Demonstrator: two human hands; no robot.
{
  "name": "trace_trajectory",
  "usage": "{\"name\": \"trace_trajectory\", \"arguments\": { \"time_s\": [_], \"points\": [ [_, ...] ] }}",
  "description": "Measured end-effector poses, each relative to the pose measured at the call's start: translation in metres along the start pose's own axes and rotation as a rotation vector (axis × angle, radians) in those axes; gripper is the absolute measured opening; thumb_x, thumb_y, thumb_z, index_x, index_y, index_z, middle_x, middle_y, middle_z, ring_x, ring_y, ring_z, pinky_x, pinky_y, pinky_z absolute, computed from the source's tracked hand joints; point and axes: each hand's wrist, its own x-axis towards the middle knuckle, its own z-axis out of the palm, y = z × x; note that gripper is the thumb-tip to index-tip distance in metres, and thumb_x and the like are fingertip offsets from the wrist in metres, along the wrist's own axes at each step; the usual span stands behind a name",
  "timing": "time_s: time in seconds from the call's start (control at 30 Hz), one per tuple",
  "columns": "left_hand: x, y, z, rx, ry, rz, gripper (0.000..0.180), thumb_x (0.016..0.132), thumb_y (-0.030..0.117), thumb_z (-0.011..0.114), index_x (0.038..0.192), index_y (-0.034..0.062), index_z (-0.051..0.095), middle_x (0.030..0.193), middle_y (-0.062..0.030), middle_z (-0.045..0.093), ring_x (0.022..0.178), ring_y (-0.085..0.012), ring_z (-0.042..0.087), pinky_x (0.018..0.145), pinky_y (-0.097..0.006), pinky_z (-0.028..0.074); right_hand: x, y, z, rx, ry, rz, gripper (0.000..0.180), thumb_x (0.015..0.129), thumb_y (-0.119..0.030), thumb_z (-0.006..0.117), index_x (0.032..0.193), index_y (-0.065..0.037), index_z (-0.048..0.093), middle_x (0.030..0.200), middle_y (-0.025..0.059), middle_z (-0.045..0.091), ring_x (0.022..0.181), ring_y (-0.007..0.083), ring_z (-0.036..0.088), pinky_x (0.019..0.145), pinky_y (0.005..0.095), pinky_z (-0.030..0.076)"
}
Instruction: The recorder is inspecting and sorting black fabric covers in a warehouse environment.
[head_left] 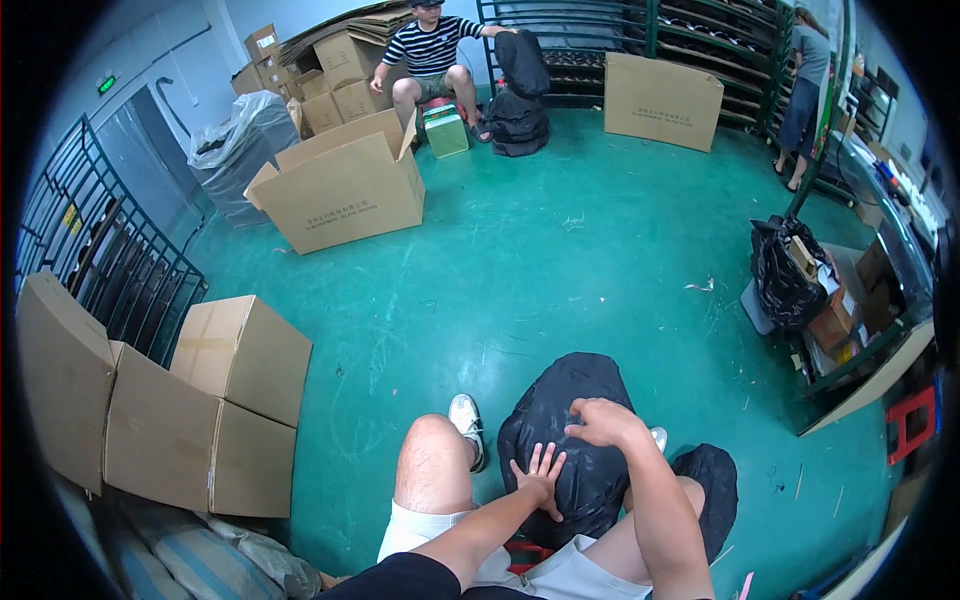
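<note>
A large rounded bundle in wrinkled black fabric [575, 385] stands between my knees; what is inside it is hidden. My left hand [540, 480] lies on its near left side, fingers spread flat against the cloth. Over the upper right of the bundle is my right hand [603, 422], its fingers a little bent and apart, with nothing seen in them. Whether its fingertips touch the fabric I cannot tell. A smaller black fabric bundle [708, 480] rests on the floor beside my right leg.
Closed cardboard boxes [240, 360] stand at the left, near a green metal rack [120, 250]. An open carton [350, 195] sits farther back. Beyond it a seated person [430, 50] touches a black bundle [522, 65]. At the right are a black rubbish bag [785, 285] and a red stool [912, 425].
</note>
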Motion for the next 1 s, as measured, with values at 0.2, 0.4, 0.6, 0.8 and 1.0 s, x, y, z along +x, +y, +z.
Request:
{"name": "trace_trajectory", "arguments": {
  "time_s": [0.2,0.4,0.6,0.8,1.0],
  "points": [
    [0.0020,-0.0001,0.0038,0.007,0.001,0.000,0.151,0.047,0.066,0.085,0.154,0.0242,-0.014,0.159,-0.0075,-0.025,0.146,-0.0315,-0.022,0.106,-0.076,0.008,-0.0024,-0.0013,-0.0012,-0.006,0.002,0.006,0.049,0.087,-0.038,0.065,0.119,-0.002,0.060,0.112,0.0216,0.066,0.111,0.0360,0.060,0.094,0.0436,0.047],
    [0.0007,0.0009,0.0007,0.004,-0.003,0.000,0.151,0.047,0.066,0.085,0.154,0.0240,-0.013,0.159,-0.0079,-0.024,0.146,-0.0320,-0.021,0.106,-0.075,0.007,-0.0066,-0.0021,-0.0045,0.003,0.006,0.018,0.049,0.087,-0.038,0.066,0.119,-0.002,0.060,0.112,0.0209,0.066,0.111,0.0354,0.060,0.094,0.0430,0.047],
    [-0.0016,0.0026,-0.0027,-0.001,-0.026,-0.017,0.149,0.051,0.064,0.086,0.153,0.0255,-0.016,0.159,-0.0058,-0.027,0.146,-0.0312,-0.023,0.107,-0.074,0.007,-0.0087,-0.0023,-0.0055,0.002,0.011,0.020,0.049,0.086,-0.038,0.066,0.119,-0.002,0.060,0.112,0.0200,0.066,0.111,0.0345,0.060,0.094,0.0425,0.047],
    [0.0010,0.0008,0.0022,0.002,0.005,-0.001,0.152,0.047,0.066,0.085,0.154,0.0238,-0.013,0.159,-0.0078,-0.025,0.147,-0.0323,-0.021,0.106,-0.075,0.007,-0.0080,-0.0019,-0.0054,0.006,0.009,0.024,0.049,0.086,-0.038,0.066,0.119,-0.002,0.060,0.113,0.0202,0.066,0.111,0.0350,0.060,0.094,0.0424,0.047],
    [0.0024,0.0000,0.0036,0.002,-0.002,-0.004,0.152,0.048,0.067,0.085,0.154,0.0238,-0.014,0.159,-0.0076,-0.026,0.146,-0.0321,-0.022,0.106,-0.075,0.006,-0.0067,-0.0024,-0.0046,-0.004,0.002,0.016,0.049,0.086,-0.038,0.066,0.119,-0.002,0.060,0.115,0.0211,0.065,0.112,0.0356,0.060,0.095,0.0431,0.047]
  ]
}}
